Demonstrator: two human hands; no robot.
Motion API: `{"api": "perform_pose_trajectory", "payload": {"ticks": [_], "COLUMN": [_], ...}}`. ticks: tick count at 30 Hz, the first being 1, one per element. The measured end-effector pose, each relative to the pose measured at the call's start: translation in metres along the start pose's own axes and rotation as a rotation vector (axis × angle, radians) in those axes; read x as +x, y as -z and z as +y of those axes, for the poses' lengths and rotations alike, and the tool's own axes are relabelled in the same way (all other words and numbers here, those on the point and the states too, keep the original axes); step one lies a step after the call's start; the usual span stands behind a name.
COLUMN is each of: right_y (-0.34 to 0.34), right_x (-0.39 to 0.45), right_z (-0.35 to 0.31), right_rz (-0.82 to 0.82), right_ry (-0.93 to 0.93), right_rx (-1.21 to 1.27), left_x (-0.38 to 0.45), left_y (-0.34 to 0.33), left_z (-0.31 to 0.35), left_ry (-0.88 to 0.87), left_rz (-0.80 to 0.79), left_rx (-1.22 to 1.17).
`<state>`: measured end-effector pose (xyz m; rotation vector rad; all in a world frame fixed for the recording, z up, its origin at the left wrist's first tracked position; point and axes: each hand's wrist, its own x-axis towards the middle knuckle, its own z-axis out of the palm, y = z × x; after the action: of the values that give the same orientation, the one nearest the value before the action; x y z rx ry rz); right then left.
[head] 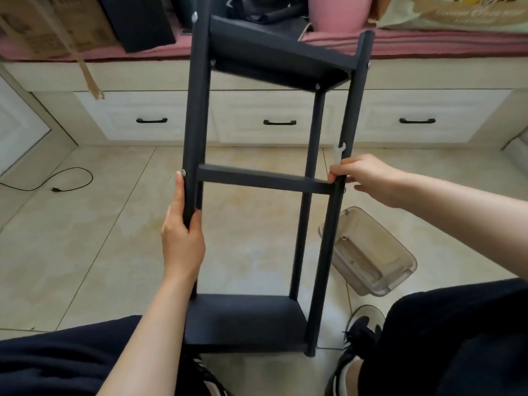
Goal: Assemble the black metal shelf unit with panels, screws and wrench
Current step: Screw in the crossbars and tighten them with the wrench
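tiled floor [100, 252], shelf unit [257, 181] between both grips

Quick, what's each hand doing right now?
Left hand: grips the shelf's left post.
Right hand: holds the right post and a small wrench.

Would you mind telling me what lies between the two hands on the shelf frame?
In the head view, the middle shelf panel spans between the left hand and the right hand, which also holds a small wrench.

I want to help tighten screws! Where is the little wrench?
In the head view, the wrench is on the right, held in the right hand against the shelf unit's right post, just above the middle panel.
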<state>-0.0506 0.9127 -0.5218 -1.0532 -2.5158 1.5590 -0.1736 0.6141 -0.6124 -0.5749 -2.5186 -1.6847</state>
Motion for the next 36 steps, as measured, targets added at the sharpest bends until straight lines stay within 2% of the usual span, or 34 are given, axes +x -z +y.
{"api": "perform_pose_trajectory", "payload": {"ticks": [7,14,21,23,30,34,36], "right_y": [-0.013,-0.012,-0.029,-0.039,-0.067,-0.076,-0.08], "right_x": [-0.008,-0.02,-0.041,-0.048,-0.059,-0.061,-0.06], "right_z": [0.008,-0.034,-0.079,-0.089,-0.102,-0.108,-0.112], "right_rz": [-0.029,-0.056,-0.012,-0.003,0.091,0.15,0.171], "right_ry": [0.114,0.233,0.433,0.443,0.393,0.407,0.418], "right_rx": [0.087,0.247,0.294,0.338,0.418,0.396,0.382], "left_x": [-0.015,-0.002,0.016,0.023,0.024,0.004,-0.013], "left_y": [-0.004,-0.003,-0.001,-0.001,-0.005,-0.022,-0.034], "left_z": [-0.029,-0.03,-0.021,-0.019,-0.007,0.028,0.052], "left_ry": [0.162,0.209,0.264,0.31,0.406,0.33,0.312], "left_rz": [-0.004,0.081,0.149,0.158,0.02,0.132,0.097], "left_rx": [-0.084,-0.164,-0.198,-0.195,-0.121,-0.138,-0.245]}}
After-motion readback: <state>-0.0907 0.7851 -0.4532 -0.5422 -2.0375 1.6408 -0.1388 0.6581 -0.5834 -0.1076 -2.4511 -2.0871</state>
